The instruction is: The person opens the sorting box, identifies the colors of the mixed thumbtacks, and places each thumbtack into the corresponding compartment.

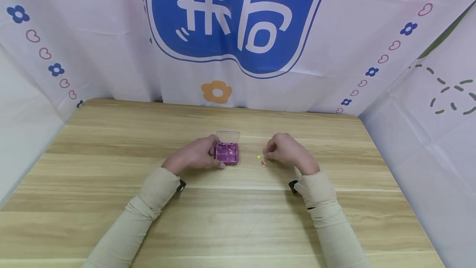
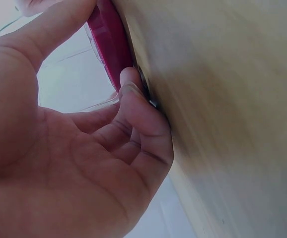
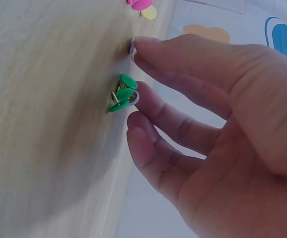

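A small purple divided case (image 1: 227,153) sits on the table, its clear lid (image 1: 228,137) standing up at the back. My left hand (image 1: 197,153) grips the case by its left side, thumb at the front and fingers toward the back; the left wrist view shows the case's purple side wall (image 2: 111,44) between them. Small pale bits lie in its upper compartments. My right hand (image 1: 288,151) is down at the table right of the case, thumb and forefinger pinching a small purplish thumbtack (image 3: 132,47). Several green thumbtacks (image 3: 123,93) lie right by its other fingertips.
Between case and right hand lie a yellow thumbtack (image 1: 258,157) and pink ones (image 1: 263,163). The wooden table (image 1: 230,218) runs back to a white printed cloth (image 1: 178,77) hanging behind it, with more white cloth at both sides.
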A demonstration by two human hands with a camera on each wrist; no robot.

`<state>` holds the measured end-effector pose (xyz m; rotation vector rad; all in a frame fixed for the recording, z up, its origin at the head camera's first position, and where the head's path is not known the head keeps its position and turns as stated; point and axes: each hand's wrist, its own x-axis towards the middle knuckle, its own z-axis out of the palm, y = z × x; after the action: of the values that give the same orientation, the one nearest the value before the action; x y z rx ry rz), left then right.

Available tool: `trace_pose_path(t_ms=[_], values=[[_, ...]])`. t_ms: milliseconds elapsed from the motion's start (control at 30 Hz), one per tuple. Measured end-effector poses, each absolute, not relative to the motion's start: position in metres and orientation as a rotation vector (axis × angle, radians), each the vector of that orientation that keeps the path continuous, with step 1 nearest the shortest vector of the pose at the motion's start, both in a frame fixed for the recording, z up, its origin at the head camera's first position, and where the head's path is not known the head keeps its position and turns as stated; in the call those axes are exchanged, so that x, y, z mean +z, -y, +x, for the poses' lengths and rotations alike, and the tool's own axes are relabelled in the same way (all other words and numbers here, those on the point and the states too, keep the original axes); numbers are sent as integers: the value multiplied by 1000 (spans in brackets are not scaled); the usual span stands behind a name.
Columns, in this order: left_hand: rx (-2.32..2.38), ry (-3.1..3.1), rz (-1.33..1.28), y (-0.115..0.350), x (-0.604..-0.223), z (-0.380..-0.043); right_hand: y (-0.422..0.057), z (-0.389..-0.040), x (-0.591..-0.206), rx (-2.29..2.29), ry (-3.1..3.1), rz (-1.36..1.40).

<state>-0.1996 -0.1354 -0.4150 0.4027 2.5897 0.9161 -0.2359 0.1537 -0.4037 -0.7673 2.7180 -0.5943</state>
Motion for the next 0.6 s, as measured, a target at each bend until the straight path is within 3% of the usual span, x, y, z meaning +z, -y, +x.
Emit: trace_pose_path(t_ms=[600], values=[[923,-2579,390,136,-416,-199,-147,-233,-394,-691,-2820,-902]])
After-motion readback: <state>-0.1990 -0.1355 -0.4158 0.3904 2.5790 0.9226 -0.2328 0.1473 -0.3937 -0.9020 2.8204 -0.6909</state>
